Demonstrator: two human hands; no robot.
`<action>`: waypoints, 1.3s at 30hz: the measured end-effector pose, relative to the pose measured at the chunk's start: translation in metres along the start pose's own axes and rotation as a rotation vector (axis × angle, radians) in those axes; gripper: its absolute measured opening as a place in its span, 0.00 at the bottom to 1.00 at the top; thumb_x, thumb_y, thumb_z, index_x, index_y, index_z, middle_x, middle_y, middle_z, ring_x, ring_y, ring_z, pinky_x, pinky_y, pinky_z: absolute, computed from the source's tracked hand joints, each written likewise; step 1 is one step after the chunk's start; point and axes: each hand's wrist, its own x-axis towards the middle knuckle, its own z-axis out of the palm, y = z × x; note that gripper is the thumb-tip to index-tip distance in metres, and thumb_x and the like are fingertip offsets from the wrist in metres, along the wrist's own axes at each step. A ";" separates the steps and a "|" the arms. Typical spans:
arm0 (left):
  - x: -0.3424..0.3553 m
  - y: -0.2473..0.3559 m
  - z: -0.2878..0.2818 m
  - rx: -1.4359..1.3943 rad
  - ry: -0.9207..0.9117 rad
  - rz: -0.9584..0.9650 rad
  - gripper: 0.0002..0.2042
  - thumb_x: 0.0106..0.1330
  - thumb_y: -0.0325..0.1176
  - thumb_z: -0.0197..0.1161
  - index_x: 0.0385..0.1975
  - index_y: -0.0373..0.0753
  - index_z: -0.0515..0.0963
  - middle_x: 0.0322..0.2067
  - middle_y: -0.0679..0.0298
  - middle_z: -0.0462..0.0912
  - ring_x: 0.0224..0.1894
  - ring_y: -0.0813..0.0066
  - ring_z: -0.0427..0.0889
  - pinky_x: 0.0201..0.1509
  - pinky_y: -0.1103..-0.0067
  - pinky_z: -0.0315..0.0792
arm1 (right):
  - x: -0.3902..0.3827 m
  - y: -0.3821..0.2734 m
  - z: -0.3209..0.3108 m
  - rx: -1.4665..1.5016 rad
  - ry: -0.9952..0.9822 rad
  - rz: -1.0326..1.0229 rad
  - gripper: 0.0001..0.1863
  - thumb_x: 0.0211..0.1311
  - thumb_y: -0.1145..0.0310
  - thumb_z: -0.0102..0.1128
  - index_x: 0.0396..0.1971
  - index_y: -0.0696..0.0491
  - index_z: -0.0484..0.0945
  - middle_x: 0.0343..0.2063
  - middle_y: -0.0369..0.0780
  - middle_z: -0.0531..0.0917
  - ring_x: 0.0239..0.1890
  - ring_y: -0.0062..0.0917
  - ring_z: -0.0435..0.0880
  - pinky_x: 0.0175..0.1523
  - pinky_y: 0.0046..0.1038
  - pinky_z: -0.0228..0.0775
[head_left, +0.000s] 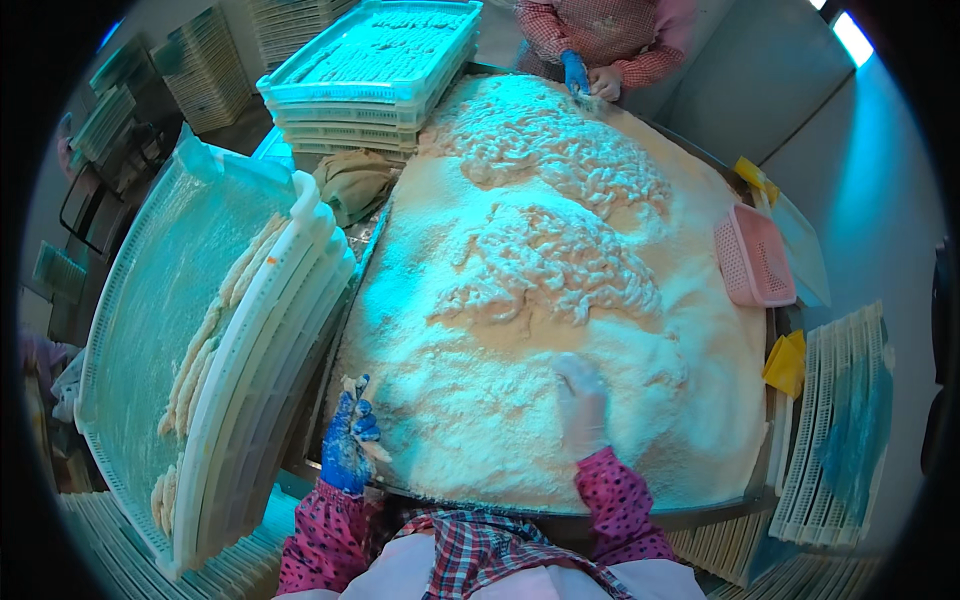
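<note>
My left hand (349, 441), in a blue glove, holds a crumb-coated strip at the near left edge of a big table heaped with pale breadcrumbs (520, 420). My right hand (583, 404), in a thin clear glove dusted with crumbs, rests flat on the crumb pile near the front, fingers together. Two mounds of coated strips (555, 265) lie in the crumbs further out. A white mesh tray (170, 330) to my left holds rows of breaded strips along its right side.
Stacked pale trays (375, 70) with breaded strips stand at the far left of the table. A person in a red checked top works at the far end, one blue-gloved hand (575, 72) in the crumbs. A pink basket (755, 257) and white racks (840, 420) sit to the right.
</note>
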 end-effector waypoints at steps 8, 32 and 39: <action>0.001 0.007 -0.022 -0.384 -0.293 -0.166 0.23 0.74 0.41 0.38 0.65 0.41 0.50 0.39 0.58 0.78 0.16 0.83 0.66 0.17 0.87 0.63 | 0.000 -0.011 0.018 0.243 -0.036 0.025 0.17 0.46 0.73 0.64 0.41 0.54 0.76 0.39 0.43 0.78 0.45 0.36 0.76 0.49 0.32 0.69; 0.012 -0.037 0.048 -0.068 -0.331 0.060 0.23 0.72 0.42 0.37 0.66 0.50 0.52 0.67 0.65 0.49 0.68 0.66 0.51 0.70 0.65 0.46 | 0.013 -0.147 0.013 0.486 -0.114 -0.382 0.13 0.51 0.72 0.61 0.39 0.50 0.81 0.42 0.38 0.82 0.44 0.27 0.81 0.47 0.25 0.73; 0.010 -0.089 0.105 0.353 -0.580 0.257 0.24 0.73 0.36 0.37 0.67 0.43 0.45 0.67 0.58 0.49 0.68 0.64 0.49 0.70 0.70 0.44 | -0.011 -0.127 0.023 0.564 0.137 -0.307 0.35 0.66 0.46 0.31 0.64 0.58 0.53 0.63 0.52 0.55 0.67 0.47 0.48 0.69 0.43 0.36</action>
